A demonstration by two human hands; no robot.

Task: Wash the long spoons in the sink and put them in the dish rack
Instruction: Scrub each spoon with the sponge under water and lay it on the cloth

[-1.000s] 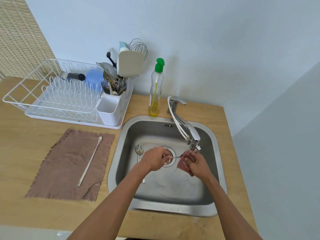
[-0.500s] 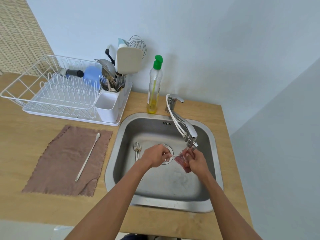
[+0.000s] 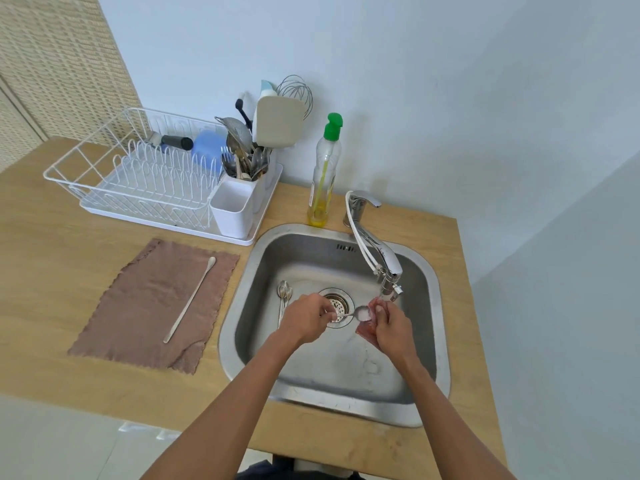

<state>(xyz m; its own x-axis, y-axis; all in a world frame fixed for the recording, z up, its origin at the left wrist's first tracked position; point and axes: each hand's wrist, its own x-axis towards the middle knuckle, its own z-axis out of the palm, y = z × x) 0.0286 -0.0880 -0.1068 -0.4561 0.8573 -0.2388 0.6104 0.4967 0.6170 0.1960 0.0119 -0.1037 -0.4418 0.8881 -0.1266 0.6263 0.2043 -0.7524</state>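
Your left hand [image 3: 307,320] pinched the thin handle of the long spoon [image 3: 362,311] over the drain [image 3: 336,305]. The bowl pointed to three o'clock, just under the tap [image 3: 389,275]. Your right hand [image 3: 394,328] was curled round the pink cloth [image 3: 363,332], thumb pressed beside the bowl. Something white sat on that bowl, foam or water, I couldn't tell.

I read this as the scrub. It would go best if you rolled the handle between your left fingers so the cloth met both faces of the bowl, then drew the cloth down the shaft. A wet, thin handle looked slippery, so the pinch needed to be firm.

More spoons [image 3: 284,299] lay at nine o'clock of the drain. A pale spoon [image 3: 190,299] lay on the brown towel [image 3: 138,306] on the desk [image 3: 52,271]. The dish rack [image 3: 138,174] stood at ten o'clock.
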